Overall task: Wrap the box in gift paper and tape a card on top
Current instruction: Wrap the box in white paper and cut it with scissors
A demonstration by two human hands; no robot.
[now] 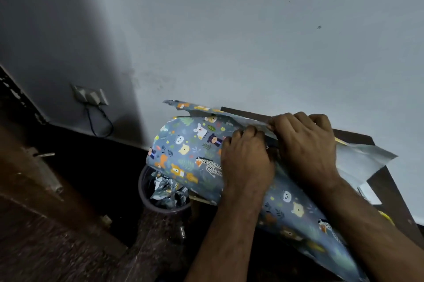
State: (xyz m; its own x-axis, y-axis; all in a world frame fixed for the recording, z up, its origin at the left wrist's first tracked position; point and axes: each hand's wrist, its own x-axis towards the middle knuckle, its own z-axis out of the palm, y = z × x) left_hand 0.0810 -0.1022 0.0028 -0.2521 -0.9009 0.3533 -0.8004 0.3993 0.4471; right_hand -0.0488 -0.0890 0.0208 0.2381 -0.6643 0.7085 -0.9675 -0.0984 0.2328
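Over the table's [387, 192] left edge, both hands are pressing down gift paper [190, 151]: left hand [246, 160] curled flat, right hand [305, 144] pinching the paper's white-backed edge.

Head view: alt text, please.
Both hands, left hand and right hand, press and fold blue animal-print gift paper on a dark table by a grey wall. A bin of crumpled foil stands below.
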